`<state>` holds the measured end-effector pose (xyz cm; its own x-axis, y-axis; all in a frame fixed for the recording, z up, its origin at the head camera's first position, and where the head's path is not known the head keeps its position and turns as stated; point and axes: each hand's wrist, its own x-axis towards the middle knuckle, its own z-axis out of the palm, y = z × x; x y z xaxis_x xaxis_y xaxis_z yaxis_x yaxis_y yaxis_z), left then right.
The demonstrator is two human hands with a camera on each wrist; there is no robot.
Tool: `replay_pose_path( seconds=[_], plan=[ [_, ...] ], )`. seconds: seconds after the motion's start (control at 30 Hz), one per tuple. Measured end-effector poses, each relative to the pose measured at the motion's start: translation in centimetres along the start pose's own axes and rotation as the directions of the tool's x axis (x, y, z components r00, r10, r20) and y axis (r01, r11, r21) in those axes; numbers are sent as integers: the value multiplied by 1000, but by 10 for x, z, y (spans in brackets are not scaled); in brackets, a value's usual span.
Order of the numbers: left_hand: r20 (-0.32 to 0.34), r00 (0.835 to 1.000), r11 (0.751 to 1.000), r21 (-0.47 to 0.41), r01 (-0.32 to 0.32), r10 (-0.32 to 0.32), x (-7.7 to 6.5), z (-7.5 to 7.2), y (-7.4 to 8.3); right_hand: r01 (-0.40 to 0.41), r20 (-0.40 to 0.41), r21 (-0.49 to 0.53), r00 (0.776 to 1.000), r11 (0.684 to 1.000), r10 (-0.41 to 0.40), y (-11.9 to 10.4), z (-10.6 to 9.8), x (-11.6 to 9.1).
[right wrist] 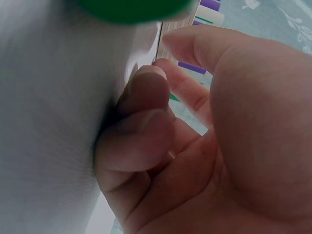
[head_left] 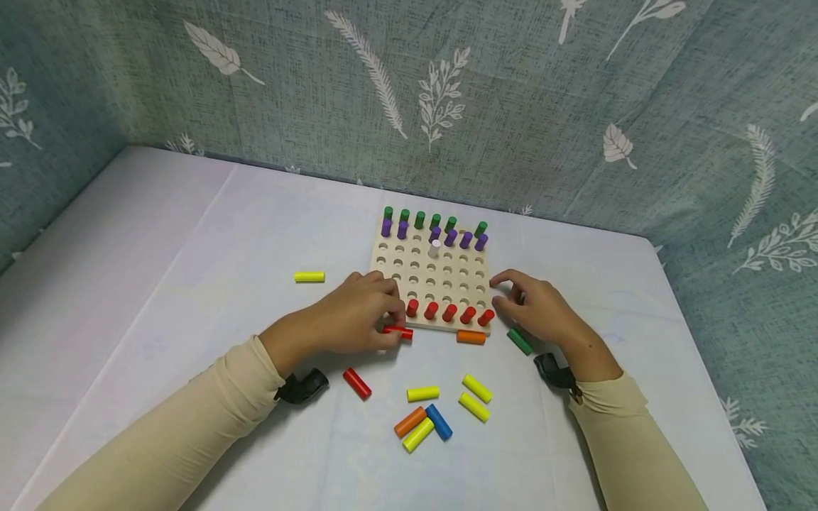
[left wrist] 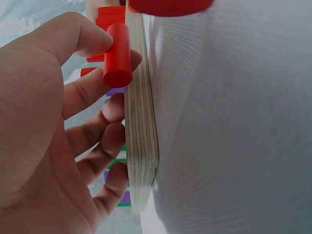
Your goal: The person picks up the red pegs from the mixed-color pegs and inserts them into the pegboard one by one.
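Observation:
Between thumb and index finger my left hand (head_left: 358, 312) pinches a red peg (left wrist: 117, 56) at the near-left corner of a wooden pegboard (head_left: 438, 277). Its other fingers lie along the board's edge in the left wrist view. Red pegs (head_left: 450, 313) stand along the near row. At the far side stand a row of green pegs (head_left: 420, 220) and one of purple pegs (head_left: 466, 240), each with a gap; a white peg (head_left: 434, 248) stands just in front. My right hand (head_left: 540, 309), loosely curled and holding nothing, has its fingertips at the board's right edge.
An orange peg (head_left: 471, 338) lies against the board's near edge, a green peg (head_left: 520, 341) by my right hand. Nearer me lie a red peg (head_left: 356, 383), a blue peg (head_left: 439, 422), another orange peg (head_left: 410, 421) and several yellow pegs (head_left: 474, 407). One yellow peg (head_left: 309, 277) lies left.

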<state>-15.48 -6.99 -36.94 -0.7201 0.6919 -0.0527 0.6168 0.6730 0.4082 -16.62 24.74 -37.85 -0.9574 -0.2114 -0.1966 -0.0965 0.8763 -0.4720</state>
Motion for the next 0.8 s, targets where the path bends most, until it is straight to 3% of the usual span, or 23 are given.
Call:
replay_pose_path(
  seconds=[0.8],
  plan=[
    [0, 1000, 999, -45, 9, -9, 1, -3, 0, -4, 1, -1, 1000, 1000, 4, 0, -1, 1]
  ],
)
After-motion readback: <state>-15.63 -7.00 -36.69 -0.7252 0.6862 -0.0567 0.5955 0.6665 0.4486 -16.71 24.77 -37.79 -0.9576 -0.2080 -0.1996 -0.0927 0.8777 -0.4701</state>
